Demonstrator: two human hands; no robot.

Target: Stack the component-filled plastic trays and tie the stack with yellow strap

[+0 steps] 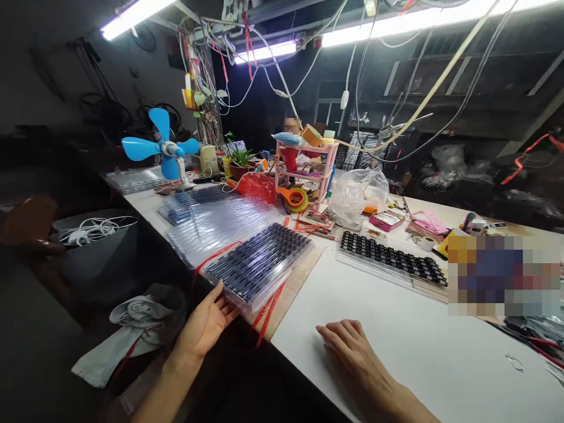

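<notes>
My left hand grips the near corner of a clear plastic tray filled with rows of dark, shiny parts. Its thumb lies at the tray's upper edge and its fingers reach underneath. The tray seems to rest on others like it, with red ribbon hanging beneath. Palm down over the white board, my right hand has loosely bent fingers and nothing visible in it. Beyond that hand lies a second clear tray holding rows of black parts with pale centres.
More clear trays are stacked left of the filled one. A blue fan stands behind them. At the back are a pink shelf rack, a tape dispenser and a plastic bag. Cables hang overhead.
</notes>
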